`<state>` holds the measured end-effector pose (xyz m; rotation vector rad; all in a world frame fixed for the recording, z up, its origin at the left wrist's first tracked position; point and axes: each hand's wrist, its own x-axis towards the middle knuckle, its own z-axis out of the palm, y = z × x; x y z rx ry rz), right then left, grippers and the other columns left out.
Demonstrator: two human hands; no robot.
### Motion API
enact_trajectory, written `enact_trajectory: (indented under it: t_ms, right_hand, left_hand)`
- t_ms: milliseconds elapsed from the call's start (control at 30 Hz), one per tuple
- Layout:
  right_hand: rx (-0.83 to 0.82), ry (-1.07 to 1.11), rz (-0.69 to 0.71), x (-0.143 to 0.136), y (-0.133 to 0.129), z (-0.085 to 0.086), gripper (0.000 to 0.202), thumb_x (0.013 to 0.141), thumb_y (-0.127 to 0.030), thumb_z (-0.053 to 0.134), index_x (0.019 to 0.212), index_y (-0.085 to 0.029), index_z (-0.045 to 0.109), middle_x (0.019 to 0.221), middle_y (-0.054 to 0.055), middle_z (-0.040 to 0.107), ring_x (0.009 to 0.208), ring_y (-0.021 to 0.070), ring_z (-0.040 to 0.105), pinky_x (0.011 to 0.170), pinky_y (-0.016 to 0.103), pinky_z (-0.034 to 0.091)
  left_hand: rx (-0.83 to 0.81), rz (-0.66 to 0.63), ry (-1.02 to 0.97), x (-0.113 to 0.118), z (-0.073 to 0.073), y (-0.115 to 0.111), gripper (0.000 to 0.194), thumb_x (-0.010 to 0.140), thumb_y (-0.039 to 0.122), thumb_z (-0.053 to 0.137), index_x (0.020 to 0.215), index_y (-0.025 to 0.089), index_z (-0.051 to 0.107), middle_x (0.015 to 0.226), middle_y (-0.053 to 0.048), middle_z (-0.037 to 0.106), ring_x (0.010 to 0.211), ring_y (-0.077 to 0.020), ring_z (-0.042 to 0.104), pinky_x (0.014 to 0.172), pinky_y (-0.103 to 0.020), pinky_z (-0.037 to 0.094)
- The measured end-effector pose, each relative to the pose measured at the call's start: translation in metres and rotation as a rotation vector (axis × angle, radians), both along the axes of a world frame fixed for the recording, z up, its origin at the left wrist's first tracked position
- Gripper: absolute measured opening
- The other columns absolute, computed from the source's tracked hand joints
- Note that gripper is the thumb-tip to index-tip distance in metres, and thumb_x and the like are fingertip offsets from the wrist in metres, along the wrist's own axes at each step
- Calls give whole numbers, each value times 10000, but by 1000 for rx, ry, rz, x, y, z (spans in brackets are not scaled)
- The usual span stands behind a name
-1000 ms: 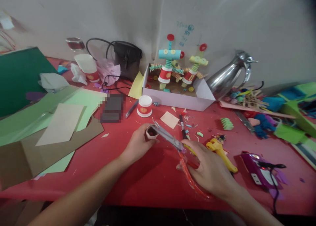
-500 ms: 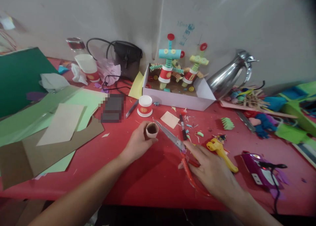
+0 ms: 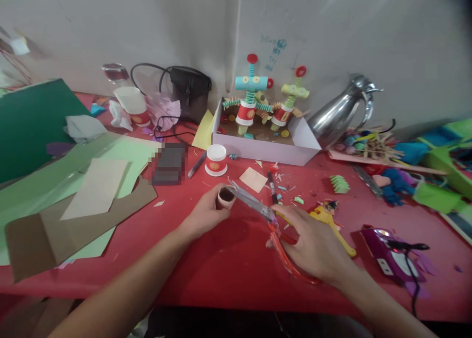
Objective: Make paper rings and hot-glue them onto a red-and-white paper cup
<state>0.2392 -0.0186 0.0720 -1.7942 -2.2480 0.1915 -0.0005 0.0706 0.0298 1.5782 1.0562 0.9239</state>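
Note:
My left hand [image 3: 206, 212] is closed round a short paper tube [image 3: 226, 198], its open end facing up. In my right hand [image 3: 313, 244] are scissors with red handles [image 3: 287, 263]; their blades [image 3: 252, 200] point left, and the tips are at the tube's rim. Just behind the tube stands a red and white paper cup [image 3: 216, 160]. A square of cream paper [image 3: 253, 179] and a black marker [image 3: 273, 187] lie beyond the blades.
A white box [image 3: 265, 148] holds paper-cup figures. Right of my right hand are a yellow glue gun [image 3: 334, 225] and a purple device [image 3: 391, 254]. Green and brown sheets [image 3: 81, 225] lie left. A metal jug [image 3: 342, 107] leans behind.
The scissors' tips have moved left onto the tube's rim. The tube is tilted slightly more. The whole view has shifted a little.

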Motion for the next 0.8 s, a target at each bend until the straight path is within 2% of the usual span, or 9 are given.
enact_trajectory:
  t_ms: [100,267,667,800]
  right_hand:
    - [27,-45,19,4,2,0,440,888,-419,591,1307,-286,575,1228,84,711,970,290,733,730,424,604]
    - [72,-132,19,9,1,4,480,871,-468,605,1318,-293,581,1263,85,703,981,315,735,669,425,616]
    - [2,-73,116,20,5,8,443,910,-318,558,1343,-235,598,1255,97,717,1016,292,735,801,456,624]
    - [-6,8,35,21,4,5,419,933,-352,544,1334,-238,587,1236,95,725,1030,300,729,815,458,609]
  left_hand:
    - [-7,-4,-4,0,1,0,165,746,223,656,910,204,650,755,-9,619,715,-163,583,694,-316,510]
    - [-36,-42,-12,0,0,2,136,750,240,648,881,207,630,772,-10,622,735,-167,586,710,-321,508]
    - [-93,-93,-67,-1,1,1,218,726,169,601,939,210,611,886,-24,644,826,-181,604,775,-333,493]
    - [-74,-101,-52,-2,-3,2,255,727,141,585,975,201,591,942,-30,634,901,-190,608,845,-349,485]
